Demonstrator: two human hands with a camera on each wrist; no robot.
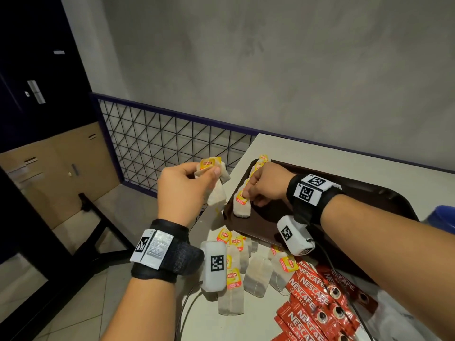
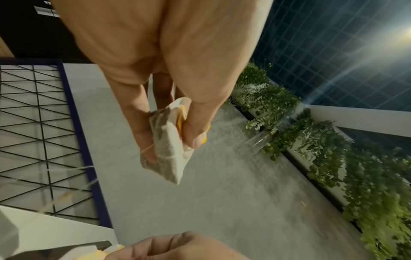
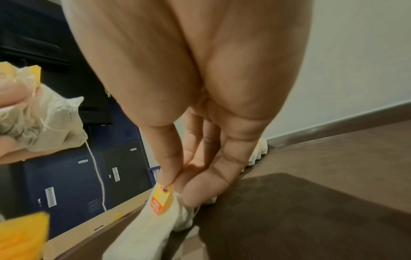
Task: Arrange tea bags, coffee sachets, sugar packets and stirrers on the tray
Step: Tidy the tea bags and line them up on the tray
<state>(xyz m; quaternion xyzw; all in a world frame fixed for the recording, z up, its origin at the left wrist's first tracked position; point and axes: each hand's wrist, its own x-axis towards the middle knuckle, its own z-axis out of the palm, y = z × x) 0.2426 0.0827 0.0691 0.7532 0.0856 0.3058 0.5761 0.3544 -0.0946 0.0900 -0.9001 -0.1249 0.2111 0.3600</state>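
Note:
My left hand (image 1: 187, 185) is raised off the table's left edge and grips a small bunch of tea bags (image 1: 216, 183) between thumb and fingers; the same bunch of tea bags (image 2: 169, 146) shows in the left wrist view. My right hand (image 1: 261, 185) is over the left end of the dark brown tray (image 1: 364, 193) and pinches the yellow tag of a tea bag (image 1: 241, 205) that lies on the tray; this tea bag (image 3: 153, 227) hangs from my fingertips (image 3: 166, 177) in the right wrist view. More tea bags (image 1: 262, 159) lie in a row at the tray's far left.
A loose pile of tea bags (image 1: 246, 267) lies on the white table (image 1: 307, 151) in front of the tray. Red Nescafe sachets (image 1: 317, 299) are heaped at the near right. A blue object (image 1: 443, 217) sits at the right edge. A wire-grid railing (image 1: 172, 141) borders the table's left.

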